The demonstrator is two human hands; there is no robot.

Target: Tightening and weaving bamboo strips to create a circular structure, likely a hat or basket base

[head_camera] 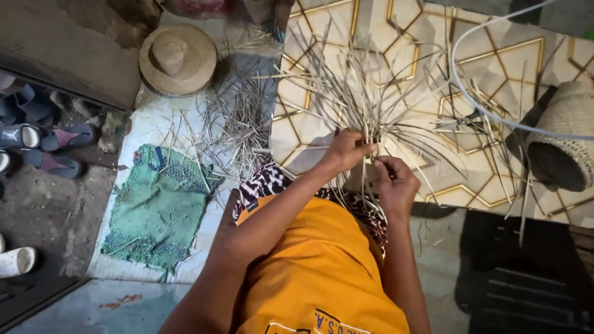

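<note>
A fan of long pale straw strips (365, 93) spreads out in front of me over the patterned floor (513, 55). My left hand (345, 149) grips the strips where they gather, fingers closed around them. Just to its right, my right hand (393, 180) pinches strips at the same knot. Both forearms reach out over my orange shirt and a black-and-white patterned cloth (266, 182) on my lap. What lies under the hands at the base of the strips is hidden.
A woven straw hat (177, 59) lies at the upper left, with loose straw cuttings (238, 120) scattered below it. A green mesh cloth (158, 207) lies on the left. Sandals (59, 137) sit at the far left. A woven basket (566, 142) and a white cable (470, 93) are on the right.
</note>
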